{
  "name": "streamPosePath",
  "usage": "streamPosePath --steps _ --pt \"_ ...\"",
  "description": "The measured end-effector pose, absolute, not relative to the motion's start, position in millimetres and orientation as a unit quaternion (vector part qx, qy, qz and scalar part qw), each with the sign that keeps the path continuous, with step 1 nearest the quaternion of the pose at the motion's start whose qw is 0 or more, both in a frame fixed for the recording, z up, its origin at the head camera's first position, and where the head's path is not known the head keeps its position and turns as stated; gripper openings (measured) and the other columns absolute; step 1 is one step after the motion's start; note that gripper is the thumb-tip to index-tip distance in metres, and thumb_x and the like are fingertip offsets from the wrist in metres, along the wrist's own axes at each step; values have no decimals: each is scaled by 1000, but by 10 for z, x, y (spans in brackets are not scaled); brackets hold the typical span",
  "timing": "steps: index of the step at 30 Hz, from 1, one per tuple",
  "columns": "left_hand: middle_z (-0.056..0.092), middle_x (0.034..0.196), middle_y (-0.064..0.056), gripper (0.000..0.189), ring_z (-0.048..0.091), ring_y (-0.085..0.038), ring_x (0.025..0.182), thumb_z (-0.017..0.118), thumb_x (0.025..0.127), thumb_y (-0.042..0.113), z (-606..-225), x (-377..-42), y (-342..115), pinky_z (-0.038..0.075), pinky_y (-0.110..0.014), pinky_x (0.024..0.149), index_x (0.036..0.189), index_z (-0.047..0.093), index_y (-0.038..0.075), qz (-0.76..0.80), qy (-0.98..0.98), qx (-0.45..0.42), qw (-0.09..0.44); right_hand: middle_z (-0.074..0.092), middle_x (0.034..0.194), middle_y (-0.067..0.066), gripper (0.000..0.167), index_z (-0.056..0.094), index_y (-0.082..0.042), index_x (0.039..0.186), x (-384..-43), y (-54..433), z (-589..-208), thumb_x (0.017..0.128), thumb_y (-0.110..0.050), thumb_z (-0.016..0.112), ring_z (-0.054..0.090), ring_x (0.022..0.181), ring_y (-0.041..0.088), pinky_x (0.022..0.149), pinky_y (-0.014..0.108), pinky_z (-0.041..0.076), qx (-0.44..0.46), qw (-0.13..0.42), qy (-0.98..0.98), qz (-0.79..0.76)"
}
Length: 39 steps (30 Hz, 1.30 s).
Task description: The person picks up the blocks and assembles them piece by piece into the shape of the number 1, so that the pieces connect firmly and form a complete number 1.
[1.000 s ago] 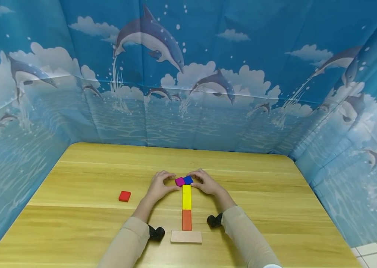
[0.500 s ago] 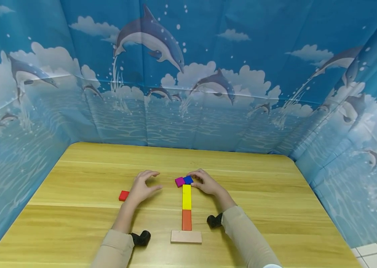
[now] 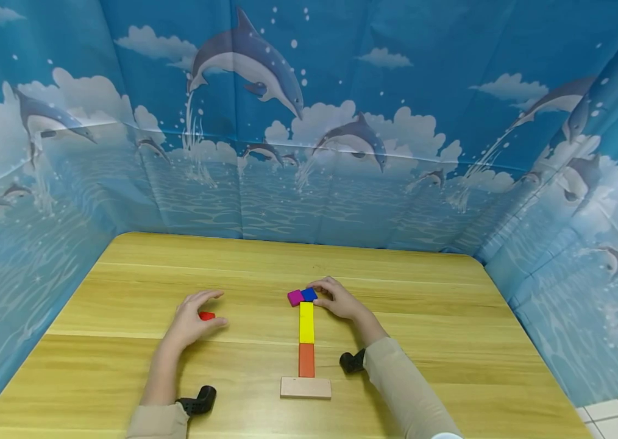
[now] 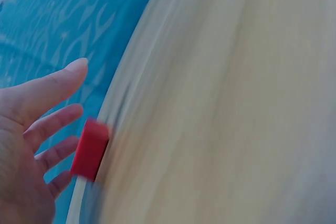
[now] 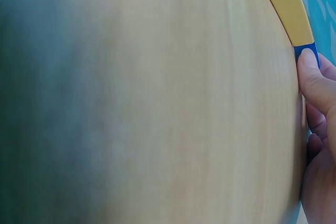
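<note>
On the table's left side my left hand (image 3: 191, 318) is spread around a small red square block (image 3: 206, 316), which the hand partly covers in the head view. The left wrist view shows the red block (image 4: 90, 150) beside the fingers, with the thumb well apart from it. My right hand (image 3: 340, 301) pinches a blue square block (image 3: 309, 294) between thumb and fingers. A magenta block (image 3: 295, 297) touches the blue one on its left. Just below them lies a long yellow block (image 3: 306, 323); in the right wrist view, the blue block (image 5: 298, 50) meets its end.
An orange-red block (image 3: 306, 360) continues the line below the yellow one. Across its near end lies a pale wooden block (image 3: 306, 388). The wooden table (image 3: 424, 317) ends at a dolphin-printed curtain (image 3: 287, 201) on the back and sides.
My left hand has left the magenta block and moved left to the red block. The right hand has stayed at the blue block.
</note>
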State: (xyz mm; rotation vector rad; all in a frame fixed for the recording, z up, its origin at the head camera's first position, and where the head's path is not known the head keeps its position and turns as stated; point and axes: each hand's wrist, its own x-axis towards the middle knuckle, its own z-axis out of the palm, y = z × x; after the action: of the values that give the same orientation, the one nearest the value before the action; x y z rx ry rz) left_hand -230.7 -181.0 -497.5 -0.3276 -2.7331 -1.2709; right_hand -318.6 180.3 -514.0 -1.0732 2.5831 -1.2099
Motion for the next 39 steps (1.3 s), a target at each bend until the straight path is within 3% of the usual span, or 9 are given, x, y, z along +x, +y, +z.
streamPosePath --steps 4,13,28,39 --pt "48 130 -16 64 34 -42 121 78 70 32 -4990 -2252 -1971 20 -61 97 125 55 10 -411 -905 -99 50 47 98 5 34 55 -12 122 -3185 1817 -5141 92 -27 53 42 86 17 77 31 39 -360 40 841 -401" --pt "48 130 -18 64 33 -44 122 78 70 31 -5037 -2180 -2161 20 -61 95 125 54 9 -394 -913 -94 40 46 99 5 31 55 -10 122 -3163 1759 -5098 91 -15 55 40 86 17 77 29 38 -302 73 875 -372" --pt "54 121 -17 49 38 -41 117 74 75 17 -5070 -2142 -2236 20 -60 95 120 57 5 -400 -908 -115 52 47 100 8 32 55 -8 121 -3155 1740 -5068 90 -15 56 41 87 19 78 31 38 -307 69 872 -375" --pt "53 121 -17 40 38 -42 116 71 78 19 -5087 -2156 -2231 20 -60 93 114 61 6 -405 -906 -110 52 47 101 7 32 55 -9 122 -3163 1752 -5084 90 -14 56 41 88 18 80 31 38 -302 73 876 -369"
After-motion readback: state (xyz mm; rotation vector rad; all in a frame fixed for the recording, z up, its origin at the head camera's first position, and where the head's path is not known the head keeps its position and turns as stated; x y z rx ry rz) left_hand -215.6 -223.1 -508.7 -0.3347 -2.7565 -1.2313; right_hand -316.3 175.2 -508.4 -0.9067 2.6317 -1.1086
